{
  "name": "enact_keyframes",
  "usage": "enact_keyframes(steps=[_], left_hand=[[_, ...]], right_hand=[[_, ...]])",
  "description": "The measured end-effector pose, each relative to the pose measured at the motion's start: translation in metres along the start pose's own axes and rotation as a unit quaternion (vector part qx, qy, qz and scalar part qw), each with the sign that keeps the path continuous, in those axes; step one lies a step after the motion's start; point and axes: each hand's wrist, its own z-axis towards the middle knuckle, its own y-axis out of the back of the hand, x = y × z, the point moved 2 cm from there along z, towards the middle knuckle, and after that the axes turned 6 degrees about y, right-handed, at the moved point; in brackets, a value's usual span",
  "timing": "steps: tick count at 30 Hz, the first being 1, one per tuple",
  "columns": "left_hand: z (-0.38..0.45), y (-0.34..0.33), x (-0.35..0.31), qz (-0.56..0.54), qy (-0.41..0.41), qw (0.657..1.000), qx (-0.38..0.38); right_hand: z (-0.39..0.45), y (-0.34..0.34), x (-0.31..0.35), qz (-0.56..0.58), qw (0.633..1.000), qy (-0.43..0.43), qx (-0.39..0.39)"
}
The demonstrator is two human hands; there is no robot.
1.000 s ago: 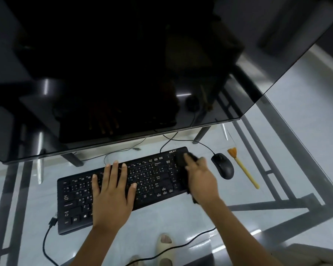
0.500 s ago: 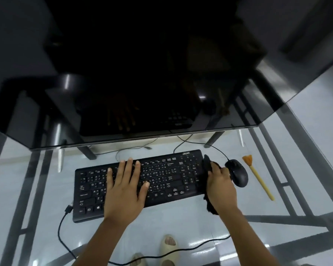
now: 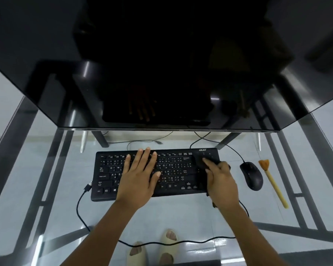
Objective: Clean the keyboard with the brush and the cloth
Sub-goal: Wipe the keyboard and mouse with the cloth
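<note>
A black keyboard lies on the glass desk below the monitor. My left hand rests flat on its middle keys with straight, spread fingers. My right hand presses a dark cloth onto the keyboard's right end, over the number pad; most of the cloth is hidden under the hand and a corner hangs out near the wrist. The brush, with a pale yellow handle and orange bristles, lies on the glass to the right of the mouse, untouched.
A black mouse sits between the keyboard and the brush, its cable running back under the large dark monitor. The keyboard's cable loops off the front left. Through the glass desk I see the metal frame and sandalled feet.
My right hand with the cloth has come back from the keyboard's right edge onto the number pad. The left hand has stayed flat on the keys. The camera view has shifted.
</note>
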Motion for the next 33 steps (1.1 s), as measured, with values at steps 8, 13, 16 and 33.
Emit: enact_keyframes(steps=[8, 13, 16, 33], left_hand=[[0.000, -0.001, 0.001, 0.008, -0.006, 1.000, -0.004], [-0.001, -0.002, 0.002, 0.016, -0.003, 1.000, -0.003], [-0.001, -0.002, 0.000, 0.016, -0.002, 1.000, -0.005], [-0.001, 0.001, 0.000, 0.006, -0.013, 1.000, 0.006]], right_hand=[[-0.058, -0.026, 0.068, 0.076, 0.965, 0.214, 0.134], [-0.061, -0.007, 0.033, 0.097, 0.982, 0.120, 0.110], [-0.063, -0.024, 0.067, 0.111, 0.976, 0.154, 0.106], [-0.066, -0.032, 0.086, 0.068, 0.973, 0.177, 0.129]])
